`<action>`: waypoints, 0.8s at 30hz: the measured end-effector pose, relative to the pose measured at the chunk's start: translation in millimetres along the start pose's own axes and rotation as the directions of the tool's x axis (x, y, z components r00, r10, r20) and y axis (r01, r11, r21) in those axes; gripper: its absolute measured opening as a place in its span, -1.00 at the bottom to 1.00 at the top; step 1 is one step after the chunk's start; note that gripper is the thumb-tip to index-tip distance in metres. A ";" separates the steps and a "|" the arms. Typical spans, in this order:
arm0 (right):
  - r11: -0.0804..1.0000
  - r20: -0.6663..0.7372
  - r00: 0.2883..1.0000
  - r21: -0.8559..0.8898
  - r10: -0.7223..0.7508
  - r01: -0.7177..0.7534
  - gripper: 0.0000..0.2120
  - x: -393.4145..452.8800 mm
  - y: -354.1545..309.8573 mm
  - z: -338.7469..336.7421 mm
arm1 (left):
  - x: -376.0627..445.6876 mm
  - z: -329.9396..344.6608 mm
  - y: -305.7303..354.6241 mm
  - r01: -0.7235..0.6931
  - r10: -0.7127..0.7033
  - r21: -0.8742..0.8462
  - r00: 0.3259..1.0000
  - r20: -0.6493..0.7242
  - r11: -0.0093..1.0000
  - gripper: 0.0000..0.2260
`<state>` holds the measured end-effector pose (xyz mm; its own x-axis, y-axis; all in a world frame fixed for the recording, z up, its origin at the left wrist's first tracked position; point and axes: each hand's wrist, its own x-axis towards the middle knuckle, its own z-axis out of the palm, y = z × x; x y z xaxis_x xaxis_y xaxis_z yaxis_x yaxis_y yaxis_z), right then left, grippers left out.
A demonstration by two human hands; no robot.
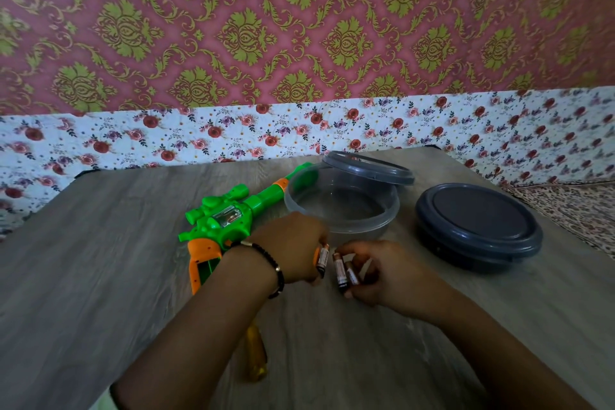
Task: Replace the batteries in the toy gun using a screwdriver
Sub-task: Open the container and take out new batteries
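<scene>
Left grip is pinching one battery at its fingertips; right grip is curling around two batteries. Both are hovering just over the desk, nearly touching each other. Toy gun is lying just left of and behind the left grip, its orange handle partly hidden by that wrist. Yellow screwdriver is lying under the left forearm. Clear bowl is sitting directly behind both grips, a grey lid leaning on its rim; a lidded grey container is sitting to the right.
</scene>
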<state>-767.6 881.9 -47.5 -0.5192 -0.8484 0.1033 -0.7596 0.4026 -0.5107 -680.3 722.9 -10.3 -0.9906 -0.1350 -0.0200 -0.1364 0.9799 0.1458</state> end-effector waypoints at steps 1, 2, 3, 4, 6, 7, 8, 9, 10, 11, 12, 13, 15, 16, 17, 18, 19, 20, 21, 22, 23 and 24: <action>0.997 -0.008 1.000 0.073 0.025 -0.025 -0.62 -1.1 1.3 -2.6 | -0.3 -1.4 -1.1 0.003 -0.003 -0.008 1.000 -0.015 1.000 -0.57; 0.986 -0.022 0.999 0.164 0.044 -0.040 -0.62 -2.1 0.1 -6.7 | -0.4 -2.5 -2.1 0.004 -0.005 -0.019 0.999 -0.037 1.000 -0.58; 0.966 -0.041 0.997 0.255 0.065 -0.052 -0.62 -1.6 -2.6 -13.1 | 0.4 -5.0 -3.0 0.003 -0.005 -0.029 0.998 -0.068 1.000 -0.60; 0.946 -0.062 0.995 0.319 0.083 -0.059 -0.61 0.5 -5.4 -19.7 | 2.2 -6.7 -3.7 0.001 -0.005 -0.038 0.995 -0.098 0.999 -0.63; 0.946 -0.132 0.987 0.321 0.095 -0.048 -0.56 11.0 -10.7 -35.3 | 10.3 -13.8 -2.5 -0.024 0.013 -0.062 0.985 -0.171 0.998 -0.68; 0.961 -0.167 0.981 0.274 0.096 -0.047 -0.54 18.4 -11.7 -42.3 | 16.2 -16.8 -1.8 -0.040 0.023 -0.075 0.977 -0.211 0.996 -0.69; 0.977 -0.199 0.975 0.208 0.096 -0.054 -0.54 27.5 -12.2 -50.4 | 22.7 -21.6 -0.8 -0.050 0.028 -0.085 0.967 -0.252 0.995 -0.69; 0.987 -0.219 0.970 0.146 0.102 -0.071 -0.57 36.1 -12.4 -55.7 | 28.8 -24.2 -0.7 -0.049 0.020 -0.097 0.961 -0.276 0.994 -0.70; 0.992 -0.231 0.967 0.086 0.106 -0.088 -0.60 45.0 -12.6 -60.5 | 34.9 -27.0 -1.6 -0.038 0.006 -0.107 0.958 -0.287 0.994 -0.70; 0.993 -0.228 0.967 0.028 0.117 -0.113 -0.63 53.4 -12.0 -61.9 | 40.5 -27.4 -3.6 -0.019 -0.015 -0.116 0.959 -0.283 0.993 -0.70; 0.990 -0.217 0.967 -0.026 0.132 -0.141 -0.66 61.5 -12.0 -61.1 | 45.5 -25.8 -6.8 0.005 -0.037 -0.120 0.964 -0.264 0.993 -0.69; 0.983 -0.209 0.967 -0.076 0.146 -0.165 -0.67 68.9 -12.3 -59.7 | 49.5 -24.1 -10.1 0.030 -0.058 -0.118 0.969 -0.241 0.993 -0.68; 0.968 -0.191 0.964 -0.136 0.186 -0.213 -0.67 80.7 -11.9 -54.8 | 54.8 -20.0 -15.1 0.071 -0.092 -0.113 0.978 -0.189 0.991 -0.69; 0.960 -0.163 0.964 -0.148 0.212 -0.236 -0.66 84.8 -11.4 -52.7 | 56.1 -18.5 -16.0 0.083 -0.103 -0.126 0.981 -0.165 0.988 -0.70; 0.953 -0.116 0.965 -0.165 0.236 -0.253 -0.67 88.2 -10.8 -51.4 | 57.3 -17.4 -16.8 0.088 -0.111 -0.155 0.983 -0.144 0.984 -0.71; 0.947 -0.066 0.965 -0.190 0.253 -0.261 -0.70 91.2 -10.6 -51.2 | 58.2 -17.0 -17.2 0.088 -0.114 -0.188 0.985 -0.131 0.978 -0.72; 0.940 -0.018 0.962 -0.208 0.273 -0.271 -0.74 93.7 -9.4 -50.0 | 58.7 -16.3 -17.0 0.089 -0.116 -0.214 0.986 -0.118 0.973 -0.73; 0.937 0.019 0.957 -0.212 0.289 -0.279 -0.78 95.3 -9.0 -48.7 | 59.0 -16.0 -16.9 0.088 -0.115 -0.231 0.988 -0.106 0.969 -0.74; 0.933 0.042 0.951 -0.210 0.306 -0.291 -0.80 96.7 -8.2 -46.5 | 59.3 -15.5 -16.7 0.089 -0.115 -0.245 0.989 -0.094 0.965 -0.75; 0.930 0.052 0.946 -0.209 0.320 -0.303 -0.81 97.6 -7.5 -43.8 | 59.8 -14.8 -17.1 0.092 -0.118 -0.262 0.989 -0.085 0.961 -0.77; 0.925 0.051 0.941 -0.209 0.334 -0.317 -0.80 97.4 -7.6 -41.6 | 60.2 -14.2 -17.8 0.098 -0.124 -0.280 0.989 -0.077 0.955 -0.78; 0.921 0.041 0.937 -0.206 0.346 -0.331 -0.78 97.3 -7.6 -39.6 | 60.3 -13.3 -18.4 0.101 -0.128 -0.291 0.989 -0.076 0.951 -0.79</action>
<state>-827.9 809.9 0.3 -0.7336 -0.6698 -0.1147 -0.6084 0.7226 -0.3283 -737.5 694.8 -1.0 -0.9620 -0.2705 0.0367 -0.2301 0.8757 0.4245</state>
